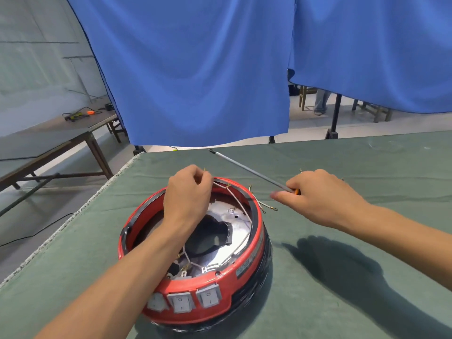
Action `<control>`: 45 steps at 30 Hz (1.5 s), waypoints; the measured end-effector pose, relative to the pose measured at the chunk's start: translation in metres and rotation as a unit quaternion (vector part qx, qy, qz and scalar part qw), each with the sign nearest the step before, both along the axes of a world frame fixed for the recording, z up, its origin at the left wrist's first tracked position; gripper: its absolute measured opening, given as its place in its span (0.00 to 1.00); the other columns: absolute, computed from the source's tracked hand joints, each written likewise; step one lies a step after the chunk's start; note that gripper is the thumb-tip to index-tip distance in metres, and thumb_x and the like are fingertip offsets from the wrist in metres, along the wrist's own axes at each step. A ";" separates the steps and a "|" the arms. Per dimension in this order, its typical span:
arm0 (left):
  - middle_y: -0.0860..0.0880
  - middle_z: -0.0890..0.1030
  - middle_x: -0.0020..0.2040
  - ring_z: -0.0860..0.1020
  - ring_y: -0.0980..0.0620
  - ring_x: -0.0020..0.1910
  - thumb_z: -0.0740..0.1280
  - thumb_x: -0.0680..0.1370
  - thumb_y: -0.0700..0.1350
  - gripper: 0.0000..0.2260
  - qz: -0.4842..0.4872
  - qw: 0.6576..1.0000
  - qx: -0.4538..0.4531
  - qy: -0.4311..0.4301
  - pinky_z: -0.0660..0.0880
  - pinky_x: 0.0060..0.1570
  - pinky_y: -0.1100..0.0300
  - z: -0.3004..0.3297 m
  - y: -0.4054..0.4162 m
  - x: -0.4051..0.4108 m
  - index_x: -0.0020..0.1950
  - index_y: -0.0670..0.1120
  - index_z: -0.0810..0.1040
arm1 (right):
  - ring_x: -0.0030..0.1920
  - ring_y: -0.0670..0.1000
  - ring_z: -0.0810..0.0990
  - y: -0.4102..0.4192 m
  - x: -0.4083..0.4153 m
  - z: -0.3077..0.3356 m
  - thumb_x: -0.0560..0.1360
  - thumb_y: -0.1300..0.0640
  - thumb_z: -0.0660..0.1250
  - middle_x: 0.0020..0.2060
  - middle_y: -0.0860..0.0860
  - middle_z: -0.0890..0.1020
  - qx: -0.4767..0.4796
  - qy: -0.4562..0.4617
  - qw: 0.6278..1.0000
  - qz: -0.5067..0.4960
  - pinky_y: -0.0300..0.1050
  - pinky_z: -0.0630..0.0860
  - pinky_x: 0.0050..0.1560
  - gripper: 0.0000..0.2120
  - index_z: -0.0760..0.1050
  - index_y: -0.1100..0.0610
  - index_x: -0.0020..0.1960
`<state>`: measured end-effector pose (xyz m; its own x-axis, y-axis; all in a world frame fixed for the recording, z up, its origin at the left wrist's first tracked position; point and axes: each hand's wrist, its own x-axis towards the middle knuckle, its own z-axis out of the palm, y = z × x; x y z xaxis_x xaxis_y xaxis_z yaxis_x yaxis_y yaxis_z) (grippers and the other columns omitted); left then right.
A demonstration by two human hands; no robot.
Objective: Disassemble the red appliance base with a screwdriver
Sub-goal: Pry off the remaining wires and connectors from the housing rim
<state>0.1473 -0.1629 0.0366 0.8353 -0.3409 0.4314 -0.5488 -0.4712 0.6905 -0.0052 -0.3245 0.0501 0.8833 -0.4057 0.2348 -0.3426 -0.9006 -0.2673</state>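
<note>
Red round plastic appliance base point(195, 253) sits upside down on the green cloth-covered bench point(342, 277), already open: bottom cover off, shiny metal plate and white wires point(234, 199) exposed. Left hand point(188, 192) has its grip pinched on wiring at the far rim. Right hand point(318, 194) has its grip closed on a long slender screwdriver point(247, 169), idle. Judged roughly midway; internals remain.
</note>
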 end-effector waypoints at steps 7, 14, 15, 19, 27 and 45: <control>0.50 0.79 0.29 0.72 0.53 0.24 0.62 0.79 0.46 0.15 -0.062 0.990 -0.115 0.049 0.70 0.31 0.55 0.003 0.005 0.001 0.32 0.45 0.74 | 0.17 0.47 0.70 0.032 0.034 0.003 0.75 0.49 0.64 0.19 0.48 0.74 0.202 -0.077 0.976 0.021 0.40 0.68 0.21 0.10 0.74 0.53 0.39; 0.51 0.77 0.28 0.73 0.55 0.28 0.62 0.80 0.47 0.15 -0.064 0.983 -0.172 0.017 0.72 0.33 0.53 0.008 0.011 -0.002 0.34 0.44 0.74 | 0.17 0.49 0.70 0.050 0.050 0.016 0.73 0.48 0.69 0.19 0.49 0.75 0.241 -0.058 0.968 0.044 0.37 0.67 0.21 0.20 0.71 0.56 0.27; 0.50 0.77 0.29 0.73 0.54 0.29 0.61 0.80 0.47 0.15 -0.060 0.984 -0.170 0.012 0.72 0.35 0.53 0.009 0.012 -0.002 0.35 0.44 0.74 | 0.17 0.50 0.70 0.050 0.048 0.018 0.73 0.50 0.69 0.19 0.49 0.75 0.262 -0.052 0.962 0.052 0.37 0.67 0.22 0.19 0.71 0.56 0.27; 0.44 0.78 0.32 0.75 0.45 0.33 0.62 0.78 0.45 0.13 -0.044 0.983 -0.179 0.020 0.73 0.37 0.48 0.012 0.012 -0.001 0.36 0.41 0.73 | 0.17 0.51 0.71 0.057 0.047 0.023 0.74 0.56 0.67 0.23 0.51 0.79 0.284 0.005 0.955 0.085 0.40 0.70 0.25 0.10 0.77 0.60 0.36; 0.51 0.79 0.28 0.73 0.51 0.28 0.61 0.78 0.47 0.10 -0.063 0.972 -0.176 0.144 0.73 0.35 0.52 0.009 0.012 0.005 0.38 0.46 0.73 | 0.18 0.52 0.71 0.063 0.059 0.023 0.73 0.57 0.68 0.23 0.53 0.78 0.308 -0.060 0.949 0.028 0.36 0.68 0.21 0.12 0.77 0.66 0.37; 0.50 0.69 0.21 0.62 0.56 0.15 0.54 0.83 0.46 0.16 0.019 0.788 -0.473 0.394 0.58 0.17 0.68 0.020 0.022 0.021 0.38 0.42 0.70 | 0.17 0.50 0.71 0.089 0.044 0.028 0.74 0.56 0.70 0.24 0.50 0.80 0.394 -0.090 0.910 0.095 0.38 0.69 0.22 0.13 0.76 0.60 0.33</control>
<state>0.1682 -0.1409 0.0569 0.9727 -0.1456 -0.1806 0.2278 0.4534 0.8617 0.0384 -0.2353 0.0786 0.9310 -0.3549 0.0850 -0.0877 -0.4437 -0.8919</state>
